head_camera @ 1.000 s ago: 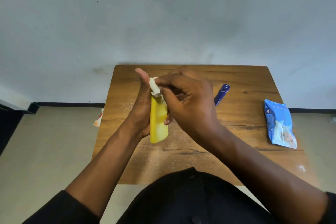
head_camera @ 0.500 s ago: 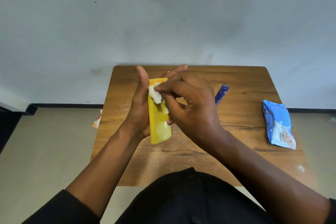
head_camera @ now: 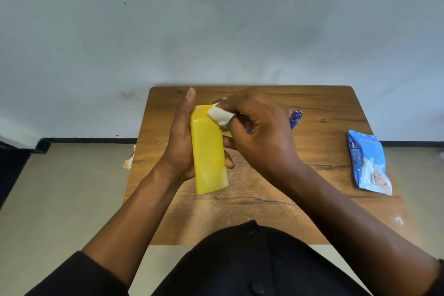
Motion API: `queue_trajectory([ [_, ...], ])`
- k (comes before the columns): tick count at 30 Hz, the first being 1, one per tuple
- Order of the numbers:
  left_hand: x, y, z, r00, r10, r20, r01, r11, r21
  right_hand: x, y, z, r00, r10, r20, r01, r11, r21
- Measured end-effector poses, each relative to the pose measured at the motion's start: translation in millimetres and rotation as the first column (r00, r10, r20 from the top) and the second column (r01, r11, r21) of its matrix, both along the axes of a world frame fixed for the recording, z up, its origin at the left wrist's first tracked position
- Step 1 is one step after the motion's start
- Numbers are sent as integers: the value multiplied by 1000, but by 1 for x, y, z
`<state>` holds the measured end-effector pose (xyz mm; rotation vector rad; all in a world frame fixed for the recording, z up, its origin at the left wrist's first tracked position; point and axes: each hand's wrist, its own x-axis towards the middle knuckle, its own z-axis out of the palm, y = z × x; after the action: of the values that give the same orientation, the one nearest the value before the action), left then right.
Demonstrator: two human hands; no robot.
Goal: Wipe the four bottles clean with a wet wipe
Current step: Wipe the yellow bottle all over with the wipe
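A flat yellow bottle is held upright above the wooden table in my left hand, thumb raised along its left side. My right hand pinches a crumpled white wet wipe and presses it against the bottle's upper right corner, near the cap. A dark blue bottle lies on the table behind my right hand, mostly hidden by it. The other bottles are not visible.
A blue pack of wet wipes lies near the table's right edge. Fine pale dust speckles the tabletop around the hands. An orange and white scrap sits on the floor by the table's left edge. A grey wall stands right behind the table.
The yellow bottle has turned so its broad face shows. The wipe slid from the bottle's front upper part to its top right corner.
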<state>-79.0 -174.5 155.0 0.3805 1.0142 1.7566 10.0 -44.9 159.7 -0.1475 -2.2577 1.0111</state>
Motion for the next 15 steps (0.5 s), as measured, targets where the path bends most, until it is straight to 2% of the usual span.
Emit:
queue_trajectory([
  [3, 1, 1, 4, 999, 22, -34, -23, 999, -40, -3, 0, 1, 999, -41, -9, 41, 999, -29],
  [8, -1, 2, 5, 997, 65, -46, -68, 995, -67, 2, -11, 5, 999, 17, -32, -14, 996, 82],
  [11, -5, 6, 5, 997, 71, -16, -72, 996, -59, 7, -17, 2, 994, 113, -2, -111, 975, 191],
  [15, -14, 10, 6, 982, 159, -103, -170, 979, -115, 22, -25, -15, 960, 252, 124, -277, 924, 264],
])
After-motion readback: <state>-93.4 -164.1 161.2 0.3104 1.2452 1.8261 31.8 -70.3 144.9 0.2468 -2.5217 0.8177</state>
